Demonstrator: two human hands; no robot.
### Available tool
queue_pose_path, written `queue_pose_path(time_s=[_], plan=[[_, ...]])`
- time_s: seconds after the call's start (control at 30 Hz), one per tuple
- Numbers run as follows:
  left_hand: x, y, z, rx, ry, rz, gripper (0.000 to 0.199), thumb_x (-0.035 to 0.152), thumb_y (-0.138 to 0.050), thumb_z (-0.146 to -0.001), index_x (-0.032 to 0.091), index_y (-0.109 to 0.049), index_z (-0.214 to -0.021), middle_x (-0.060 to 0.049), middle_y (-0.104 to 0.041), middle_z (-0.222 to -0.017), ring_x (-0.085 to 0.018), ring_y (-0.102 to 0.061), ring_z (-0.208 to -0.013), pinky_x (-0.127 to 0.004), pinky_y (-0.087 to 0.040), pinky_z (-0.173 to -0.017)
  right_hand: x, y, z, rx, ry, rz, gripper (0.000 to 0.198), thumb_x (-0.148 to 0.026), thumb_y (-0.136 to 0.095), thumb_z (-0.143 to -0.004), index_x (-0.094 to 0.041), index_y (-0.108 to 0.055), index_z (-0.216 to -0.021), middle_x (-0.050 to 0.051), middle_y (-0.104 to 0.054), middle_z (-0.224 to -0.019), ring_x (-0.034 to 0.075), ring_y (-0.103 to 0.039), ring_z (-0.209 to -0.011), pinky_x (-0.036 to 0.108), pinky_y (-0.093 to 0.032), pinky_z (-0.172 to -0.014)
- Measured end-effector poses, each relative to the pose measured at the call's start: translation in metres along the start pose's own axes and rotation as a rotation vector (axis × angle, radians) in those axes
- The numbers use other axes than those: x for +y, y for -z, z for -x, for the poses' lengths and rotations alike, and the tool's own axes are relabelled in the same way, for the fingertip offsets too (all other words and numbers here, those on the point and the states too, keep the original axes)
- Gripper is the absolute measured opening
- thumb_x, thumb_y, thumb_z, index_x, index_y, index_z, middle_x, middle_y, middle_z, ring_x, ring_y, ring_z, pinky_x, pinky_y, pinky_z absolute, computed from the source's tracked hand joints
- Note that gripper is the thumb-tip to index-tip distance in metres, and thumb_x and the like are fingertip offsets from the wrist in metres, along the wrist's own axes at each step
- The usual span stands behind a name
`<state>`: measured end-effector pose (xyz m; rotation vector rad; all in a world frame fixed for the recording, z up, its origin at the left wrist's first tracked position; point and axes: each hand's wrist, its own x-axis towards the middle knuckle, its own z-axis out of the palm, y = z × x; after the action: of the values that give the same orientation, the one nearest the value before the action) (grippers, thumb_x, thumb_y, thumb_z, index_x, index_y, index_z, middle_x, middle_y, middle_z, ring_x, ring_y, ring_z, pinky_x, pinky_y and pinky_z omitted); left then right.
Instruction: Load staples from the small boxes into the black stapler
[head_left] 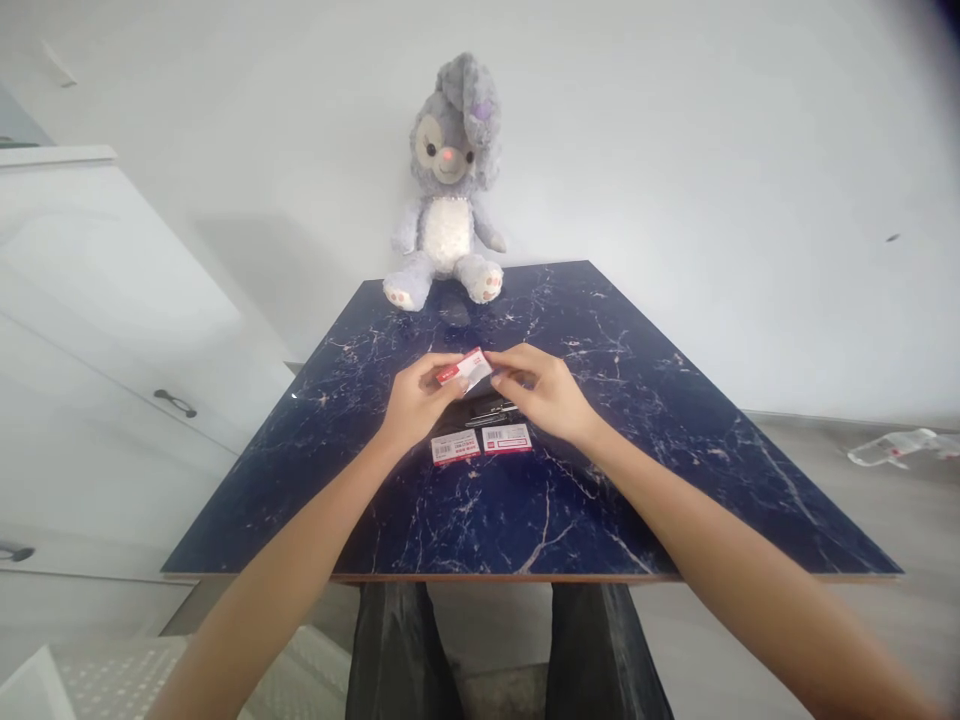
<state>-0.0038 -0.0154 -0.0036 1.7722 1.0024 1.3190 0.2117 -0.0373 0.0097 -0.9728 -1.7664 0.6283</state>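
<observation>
A small red and white box [469, 370] is held up above the middle of the table between my two hands. My left hand [420, 400] grips it from the left, thumb along the near edge. At its right end the fingers of my right hand [544, 390] are pinched close against it; how firmly they hold it I cannot tell. Just below lie two more red and white boxes with barcodes, a left one [455, 447] and a right one [506, 439], side by side. Behind them some thin black items [491, 411] lie partly hidden by my hands.
A grey plush rabbit [450, 190] sits at the far edge of the dark blue marbled table [637, 480], against the wall. White drawers [112, 350] stand on the left. Clear plastic packaging [896, 447] lies on the floor to the right.
</observation>
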Motion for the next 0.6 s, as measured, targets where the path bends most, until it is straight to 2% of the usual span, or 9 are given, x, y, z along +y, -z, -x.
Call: queue_pose_path(time_s=[0.1, 0.17, 0.23, 0.3, 0.37, 0.47, 0.6], plan=[[-0.015, 0.020, -0.014, 0.128, 0.067, -0.043, 0.036, 0.038, -0.071, -0.081, 0.022, -0.068, -0.113, -0.007, -0.073, -0.108, -0.023, -0.071, -0.089, -0.034, -0.059, -0.074, 0.020, 0.007, -0.008, 0.072, -0.200, -0.163, 0.033, -0.024, -0.063, -0.085, -0.019, -0.070, -0.117, 0.010, -0.072, -0.113, 0.020, -0.071, -0.088, 0.035, -0.059, -0.079], [-0.028, 0.038, -0.022, 0.184, 0.151, -0.200, 0.034, 0.038, -0.063, -0.085, 0.023, -0.068, -0.115, -0.006, -0.075, -0.099, -0.022, -0.070, -0.078, -0.035, -0.056, -0.071, 0.035, 0.014, -0.012, 0.098, -0.327, -0.169, 0.029, -0.024, -0.062, -0.086, -0.016, -0.069, -0.113, 0.012, -0.074, -0.110, 0.019, -0.072, -0.080, 0.033, -0.059, -0.071], [-0.041, 0.055, -0.027, 0.155, 0.192, -0.486, 0.024, 0.035, -0.064, -0.083, 0.022, -0.074, -0.101, -0.006, -0.075, -0.094, -0.024, -0.068, -0.080, -0.037, -0.053, -0.077, 0.051, 0.021, -0.013, 0.035, -0.409, -0.075, 0.027, -0.028, -0.062, -0.086, -0.015, -0.070, -0.109, 0.011, -0.076, -0.101, 0.017, -0.070, -0.068, 0.031, -0.058, -0.065], [-0.050, 0.065, -0.028, 0.052, 0.217, -0.677, 0.019, 0.035, -0.064, -0.082, 0.023, -0.076, -0.090, -0.007, -0.076, -0.090, -0.027, -0.068, -0.083, -0.040, -0.050, -0.082, 0.065, 0.026, -0.013, -0.023, -0.421, 0.100, 0.023, -0.030, -0.066, -0.084, -0.017, -0.072, -0.102, 0.008, -0.077, -0.092, 0.017, -0.070, -0.069, 0.032, -0.058, -0.072], [-0.054, 0.069, -0.028, -0.013, 0.171, -0.788, 0.020, 0.038, -0.063, -0.083, 0.023, -0.076, -0.085, -0.008, -0.076, -0.090, -0.029, -0.067, -0.087, -0.043, -0.047, -0.089, 0.076, 0.028, -0.013, -0.045, -0.402, 0.210, 0.019, -0.030, -0.068, -0.083, -0.018, -0.074, -0.097, 0.006, -0.077, -0.088, 0.019, -0.072, -0.079, 0.034, -0.056, -0.083], [-0.051, 0.064, -0.027, 0.007, 0.008, -0.861, 0.025, 0.039, -0.057, -0.088, 0.021, -0.076, -0.088, -0.011, -0.075, -0.096, -0.030, -0.066, -0.094, -0.048, -0.041, -0.098, 0.085, 0.029, -0.013, -0.064, -0.410, 0.172, 0.019, -0.027, -0.068, -0.083, -0.017, -0.072, -0.099, 0.006, -0.077, -0.088, 0.018, -0.073, -0.080, 0.034, -0.057, -0.085], [-0.033, 0.049, -0.021, 0.048, -0.125, -0.767, 0.026, 0.038, -0.053, -0.092, 0.022, -0.074, -0.096, -0.009, -0.074, -0.103, -0.029, -0.063, -0.100, -0.046, -0.042, -0.098, 0.083, 0.034, -0.015, -0.085, -0.367, 0.104, 0.026, -0.020, -0.071, -0.078, -0.016, -0.071, -0.104, 0.008, -0.077, -0.100, 0.018, -0.073, -0.085, 0.034, -0.058, -0.086]])
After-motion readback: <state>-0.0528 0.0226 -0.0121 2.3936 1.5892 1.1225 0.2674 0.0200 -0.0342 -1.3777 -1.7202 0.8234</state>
